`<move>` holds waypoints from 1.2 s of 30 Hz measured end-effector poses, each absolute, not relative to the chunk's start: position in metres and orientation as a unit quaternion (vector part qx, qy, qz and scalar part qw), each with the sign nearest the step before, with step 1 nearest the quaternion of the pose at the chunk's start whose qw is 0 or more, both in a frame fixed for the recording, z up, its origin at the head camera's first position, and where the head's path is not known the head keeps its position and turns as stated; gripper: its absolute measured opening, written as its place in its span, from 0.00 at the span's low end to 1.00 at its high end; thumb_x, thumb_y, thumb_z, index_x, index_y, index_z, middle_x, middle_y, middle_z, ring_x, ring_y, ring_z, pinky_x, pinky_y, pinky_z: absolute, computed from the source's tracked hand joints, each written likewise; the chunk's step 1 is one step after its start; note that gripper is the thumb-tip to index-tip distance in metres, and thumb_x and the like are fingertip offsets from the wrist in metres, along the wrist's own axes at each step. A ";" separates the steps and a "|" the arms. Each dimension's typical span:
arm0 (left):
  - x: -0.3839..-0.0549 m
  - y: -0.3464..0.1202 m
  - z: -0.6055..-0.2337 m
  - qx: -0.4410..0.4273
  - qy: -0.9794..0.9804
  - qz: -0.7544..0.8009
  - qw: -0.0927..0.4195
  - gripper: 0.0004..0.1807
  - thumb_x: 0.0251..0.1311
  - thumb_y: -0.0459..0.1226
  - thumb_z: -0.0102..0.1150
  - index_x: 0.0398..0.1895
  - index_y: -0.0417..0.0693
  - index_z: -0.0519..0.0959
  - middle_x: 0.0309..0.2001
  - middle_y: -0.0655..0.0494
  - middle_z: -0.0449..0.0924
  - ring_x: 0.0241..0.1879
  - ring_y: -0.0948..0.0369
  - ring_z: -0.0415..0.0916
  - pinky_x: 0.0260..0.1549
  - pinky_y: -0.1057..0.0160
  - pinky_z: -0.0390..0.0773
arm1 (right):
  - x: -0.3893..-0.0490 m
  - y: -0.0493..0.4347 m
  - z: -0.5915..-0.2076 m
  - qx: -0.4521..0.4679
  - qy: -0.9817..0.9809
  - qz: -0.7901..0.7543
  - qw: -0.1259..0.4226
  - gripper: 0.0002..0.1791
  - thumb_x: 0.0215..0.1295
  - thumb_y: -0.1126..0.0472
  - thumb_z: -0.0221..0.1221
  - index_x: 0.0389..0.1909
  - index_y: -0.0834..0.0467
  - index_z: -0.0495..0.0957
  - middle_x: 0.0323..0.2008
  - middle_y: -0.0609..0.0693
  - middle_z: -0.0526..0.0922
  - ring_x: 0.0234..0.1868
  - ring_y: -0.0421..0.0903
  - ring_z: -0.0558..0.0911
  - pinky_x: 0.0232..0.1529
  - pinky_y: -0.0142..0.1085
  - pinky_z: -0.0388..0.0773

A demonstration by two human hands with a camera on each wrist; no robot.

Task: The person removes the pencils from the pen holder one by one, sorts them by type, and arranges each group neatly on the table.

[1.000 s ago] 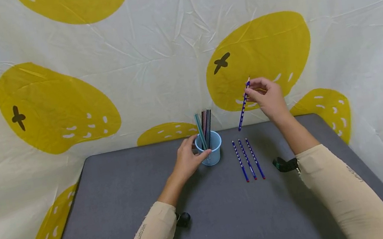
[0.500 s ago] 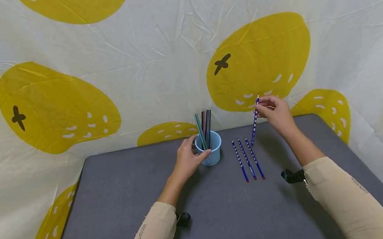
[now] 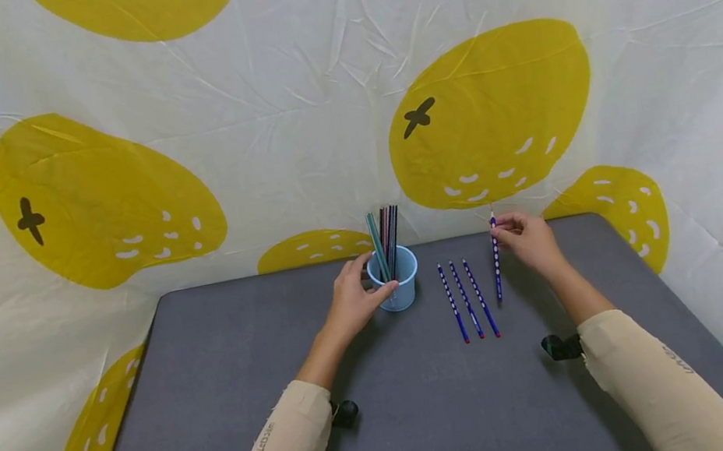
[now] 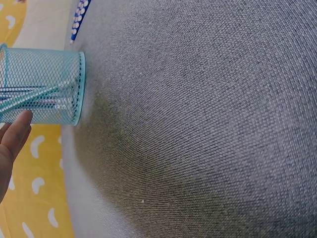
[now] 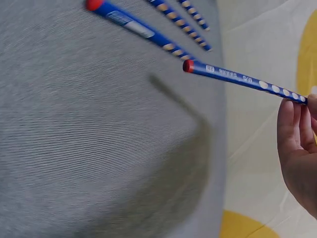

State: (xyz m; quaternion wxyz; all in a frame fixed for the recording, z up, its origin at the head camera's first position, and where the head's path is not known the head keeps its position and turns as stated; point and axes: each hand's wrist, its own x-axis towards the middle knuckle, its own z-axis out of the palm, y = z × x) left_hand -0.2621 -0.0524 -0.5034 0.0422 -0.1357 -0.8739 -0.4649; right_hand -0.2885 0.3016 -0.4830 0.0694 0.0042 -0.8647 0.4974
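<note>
My left hand (image 3: 352,302) holds the light-blue mesh pencil cup (image 3: 405,294), thumb in front and fingers round its left side. Inside the cup lean several teal and dark pencils (image 3: 387,241). In my right hand (image 3: 531,242) I pinch a blue pencil (image 3: 498,268) near its pointed upper end. In the right wrist view that pencil's red end (image 5: 188,66) is raised over the table and casts a shadow. Three matching blue pencils lie side by side between the cup and my right hand, the nearest pencil (image 3: 482,299) just left of the held one.
The dark grey table (image 3: 242,370) ends at a back edge close behind the cup. A pale curtain (image 3: 306,147) with large yellow shapes hangs behind it. A black wrist device (image 3: 561,347) sticks out at my right cuff, another black device (image 3: 346,415) at the left.
My right hand has come down and to the right with the blue pencil, which now stands more upright, right of the three lying pencils. The left hand and cup have stayed put.
</note>
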 end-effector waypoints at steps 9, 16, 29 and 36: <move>-0.261 -0.055 -0.503 -0.133 -0.872 -0.470 0.039 0.42 0.58 0.48 0.76 0.72 0.44 0.70 0.58 0.44 0.76 0.54 0.50 0.81 0.49 0.55 0.88 | -0.285 0.305 -0.512 0.000 -0.902 0.430 0.030 0.17 0.75 0.59 0.60 0.54 0.70 0.80 0.46 0.67 0.86 0.29 0.33 0.82 0.34 0.33 0.86; -0.260 -0.055 -0.503 -0.141 -0.870 -0.471 0.042 0.42 0.58 0.48 0.76 0.72 0.43 0.70 0.57 0.44 0.75 0.55 0.50 0.81 0.50 0.54 0.87 | -0.281 0.305 -0.525 0.003 -0.919 0.395 -0.006 0.16 0.74 0.60 0.62 0.51 0.70 0.82 0.41 0.64 0.88 0.27 0.36 0.83 0.32 0.30 0.83; -0.259 -0.054 -0.503 -0.143 -0.869 -0.472 0.039 0.42 0.59 0.49 0.76 0.73 0.43 0.69 0.58 0.44 0.75 0.55 0.50 0.81 0.48 0.56 0.88 | -0.272 0.294 -0.526 -0.014 -0.930 0.365 -0.031 0.16 0.72 0.60 0.63 0.52 0.69 0.84 0.47 0.67 0.88 0.29 0.43 0.88 0.37 0.41 0.88; -0.259 -0.054 -0.503 -0.142 -0.868 -0.474 0.045 0.41 0.58 0.48 0.76 0.72 0.43 0.70 0.57 0.44 0.75 0.54 0.50 0.82 0.47 0.57 0.88 | -0.273 0.287 -0.526 -0.020 -0.936 0.352 -0.014 0.15 0.69 0.62 0.65 0.48 0.70 0.85 0.42 0.64 0.90 0.26 0.43 0.88 0.32 0.37 0.87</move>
